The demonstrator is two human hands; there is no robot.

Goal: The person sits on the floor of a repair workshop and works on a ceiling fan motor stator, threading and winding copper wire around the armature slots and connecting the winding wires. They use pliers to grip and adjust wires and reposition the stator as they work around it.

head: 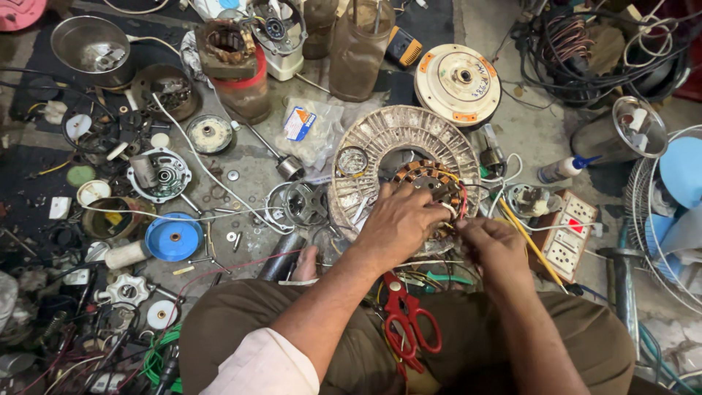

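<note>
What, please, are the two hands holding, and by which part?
Left hand rests on the copper-wound stator; right hand pinches its wire leads at the edge.

The person wears brown trousers (241,322) with a plain, slightly creased weave. A pale pink sleeve (256,366) is rolled up on the left arm, leaving the forearm bare. The left hand (398,223) and right hand (491,245) are bare, without gloves, rings or a watch.
</note>
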